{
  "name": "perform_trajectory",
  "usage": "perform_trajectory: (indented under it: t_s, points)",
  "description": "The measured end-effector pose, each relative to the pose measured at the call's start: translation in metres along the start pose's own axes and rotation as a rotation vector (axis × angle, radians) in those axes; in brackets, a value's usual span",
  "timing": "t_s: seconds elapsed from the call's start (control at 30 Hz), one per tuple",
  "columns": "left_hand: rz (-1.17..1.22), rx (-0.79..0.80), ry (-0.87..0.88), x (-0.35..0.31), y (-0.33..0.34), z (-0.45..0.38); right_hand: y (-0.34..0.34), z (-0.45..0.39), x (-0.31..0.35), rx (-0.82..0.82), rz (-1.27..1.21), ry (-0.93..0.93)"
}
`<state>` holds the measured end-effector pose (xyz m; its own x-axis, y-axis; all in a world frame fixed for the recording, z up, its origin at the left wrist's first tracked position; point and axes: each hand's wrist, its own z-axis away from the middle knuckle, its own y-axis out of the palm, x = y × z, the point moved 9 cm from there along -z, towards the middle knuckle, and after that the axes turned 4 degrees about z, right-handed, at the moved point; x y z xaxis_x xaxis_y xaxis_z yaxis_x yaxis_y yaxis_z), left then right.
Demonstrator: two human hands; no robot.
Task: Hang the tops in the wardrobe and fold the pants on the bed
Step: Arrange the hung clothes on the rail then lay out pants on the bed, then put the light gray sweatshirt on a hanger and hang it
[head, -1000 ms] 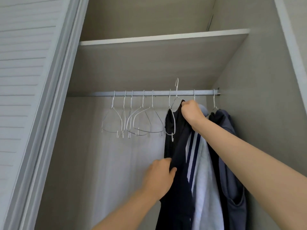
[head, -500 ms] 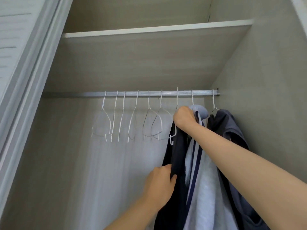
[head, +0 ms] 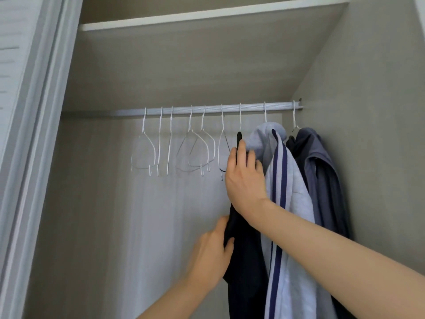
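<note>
A dark navy top (head: 246,261) hangs from a white wire hanger on the silver wardrobe rail (head: 207,109). My right hand (head: 245,178) is at its shoulder near the hanger, fingers spread over the cloth and thumb up along the dark collar. Lower down, my left hand (head: 210,256) pinches the top's left edge. To the right hang a light grey top with navy stripes (head: 289,203) and a blue-grey top (head: 322,180).
Several bare white wire hangers (head: 174,148) hang on the rail's left half. A shelf (head: 207,14) spans above. The wardrobe's right wall (head: 368,111) is close to the clothes; a louvred door (head: 20,88) stands at the left.
The dark top's hanger hook went from above the rail onto it. My right hand moved from the hanger's top down to the top's shoulder. The camera shifted closer.
</note>
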<state>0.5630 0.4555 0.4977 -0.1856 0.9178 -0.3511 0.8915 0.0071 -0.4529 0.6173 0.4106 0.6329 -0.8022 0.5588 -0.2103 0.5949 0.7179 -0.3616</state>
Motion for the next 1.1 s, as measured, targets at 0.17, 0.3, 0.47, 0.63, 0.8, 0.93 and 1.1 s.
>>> perform_trajectory:
  t_s: [0.17,0.3,0.47,0.63,0.8,0.93,1.1]
  points:
    - [0.028,0.051,-0.058,0.004,-0.009,0.03,-0.003,0.033,0.007,0.084,-0.014,-0.021]
    - [0.003,0.064,-0.13,0.012,-0.03,0.071,-0.014,0.075,0.016,0.145,-0.058,-0.05]
    - [-0.065,0.055,-0.192,0.021,-0.07,0.143,-0.037,0.15,0.052,0.201,-0.135,-0.195]
    - [-0.19,0.036,-0.261,0.012,-0.127,0.23,-0.075,0.225,0.097,0.287,-0.349,-0.317]
    - [-0.296,-0.036,-0.435,-0.015,-0.185,0.33,-0.137,0.301,0.147,0.199,-0.651,-0.473]
    - [-0.347,-0.159,-0.623,-0.051,-0.225,0.42,-0.179,0.36,0.169,0.193,-0.932,-0.514]
    - [-0.46,-0.407,-0.918,-0.12,-0.251,0.549,-0.24,0.443,0.194,0.251,-1.359,-0.678]
